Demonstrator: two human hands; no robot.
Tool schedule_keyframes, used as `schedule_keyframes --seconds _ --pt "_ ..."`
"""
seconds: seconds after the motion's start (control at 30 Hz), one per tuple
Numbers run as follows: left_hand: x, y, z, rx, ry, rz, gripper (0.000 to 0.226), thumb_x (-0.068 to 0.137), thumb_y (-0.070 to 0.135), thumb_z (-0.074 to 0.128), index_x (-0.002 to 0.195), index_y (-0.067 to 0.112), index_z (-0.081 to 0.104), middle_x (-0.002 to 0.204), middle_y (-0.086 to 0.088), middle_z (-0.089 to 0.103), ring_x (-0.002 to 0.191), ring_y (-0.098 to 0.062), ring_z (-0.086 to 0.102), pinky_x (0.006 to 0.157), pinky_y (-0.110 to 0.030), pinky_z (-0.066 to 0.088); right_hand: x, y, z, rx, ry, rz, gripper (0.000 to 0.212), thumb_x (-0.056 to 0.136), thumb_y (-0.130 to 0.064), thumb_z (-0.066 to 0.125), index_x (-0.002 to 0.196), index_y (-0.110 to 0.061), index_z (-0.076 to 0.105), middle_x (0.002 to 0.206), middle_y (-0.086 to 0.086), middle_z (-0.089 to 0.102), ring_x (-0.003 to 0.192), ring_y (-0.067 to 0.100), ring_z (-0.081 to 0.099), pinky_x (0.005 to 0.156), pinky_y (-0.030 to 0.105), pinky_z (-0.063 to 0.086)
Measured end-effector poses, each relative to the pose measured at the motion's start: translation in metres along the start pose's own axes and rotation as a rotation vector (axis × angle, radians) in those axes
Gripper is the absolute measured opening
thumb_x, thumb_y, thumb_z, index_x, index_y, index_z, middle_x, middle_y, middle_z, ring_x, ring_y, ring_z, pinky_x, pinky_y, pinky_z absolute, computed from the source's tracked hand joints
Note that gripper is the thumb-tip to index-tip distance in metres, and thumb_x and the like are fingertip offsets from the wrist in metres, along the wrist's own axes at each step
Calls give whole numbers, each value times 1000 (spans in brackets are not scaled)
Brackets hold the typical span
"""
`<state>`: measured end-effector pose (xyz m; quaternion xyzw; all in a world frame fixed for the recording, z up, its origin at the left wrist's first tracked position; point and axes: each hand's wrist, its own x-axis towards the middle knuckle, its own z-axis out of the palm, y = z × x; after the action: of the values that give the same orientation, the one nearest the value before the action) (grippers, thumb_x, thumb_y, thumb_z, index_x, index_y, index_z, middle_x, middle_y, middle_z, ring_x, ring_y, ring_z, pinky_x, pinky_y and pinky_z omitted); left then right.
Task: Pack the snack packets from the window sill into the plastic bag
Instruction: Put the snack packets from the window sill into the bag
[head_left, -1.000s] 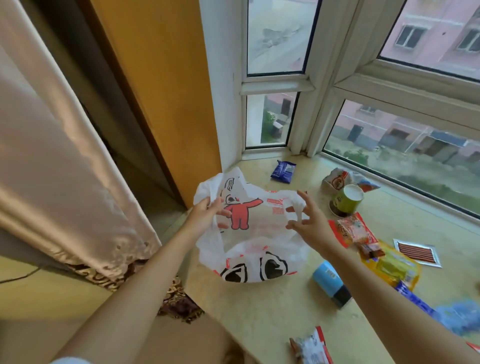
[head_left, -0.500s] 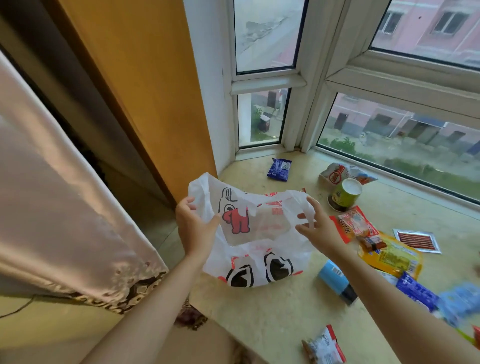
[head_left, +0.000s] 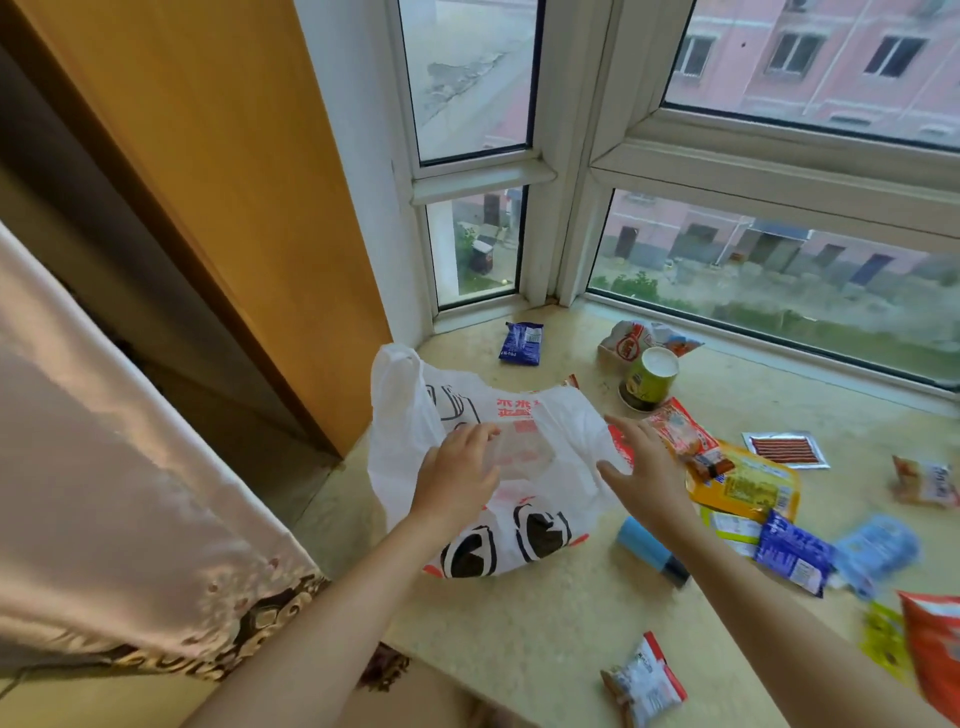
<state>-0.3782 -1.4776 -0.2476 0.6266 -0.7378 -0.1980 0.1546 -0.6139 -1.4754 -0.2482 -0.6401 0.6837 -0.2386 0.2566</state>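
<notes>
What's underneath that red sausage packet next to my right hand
The red sausage packet lies on top of a yellow packet, covering its upper left corner. Whatever else sits beneath is hidden.

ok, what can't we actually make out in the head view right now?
- Inside of the plastic bag: covered by its own film and the left hand.
- Right hand contact with the bag: unclear.
- Light blue packet: motion-blurred.
- Orange packet: cut off by the right edge.
- Packet print: too small.
</notes>
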Motion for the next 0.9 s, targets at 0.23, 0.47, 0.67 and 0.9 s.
schedule_keyframes --seconds 0.23,0.47,0.67,0.9 --pt "-7 8 54 -26 -153 95 48 96 30 50 142 28 36 144 11 41 128 -13 40 101 -30 31 -49 48 18 -23 90 32 57 83 -7 67 136 -19 49 140 -2 45 126 17 44 93 26 38" --pt "-36 12 155 6 -350 193 55 95 30 49 147 22 32 153 6 32 139 -13 29 107 -31 26 -123 139 68 -219 -29 161 58 76 -7 72 131 -17 56 136 5 52 116 27 55 80 32 49" --pt "-50 15 237 60 -473 344 60 92 29 54 147 16 33 154 -3 30 143 -22 26 116 -34 18 -170 207 113 -295 -225 243 63 66 -32 80 123 -20 57 122 6 59 98 32 63 73 36 51" --pt "-13 41 303 176 -275 578 97 69 29 80 148 19 25 154 -8 31 139 -24 34 106 -38 38 -195 238 147 -454 -311 275 84 61 -67 55 133 -24 52 126 7 55 107 30 56 72 44 49"
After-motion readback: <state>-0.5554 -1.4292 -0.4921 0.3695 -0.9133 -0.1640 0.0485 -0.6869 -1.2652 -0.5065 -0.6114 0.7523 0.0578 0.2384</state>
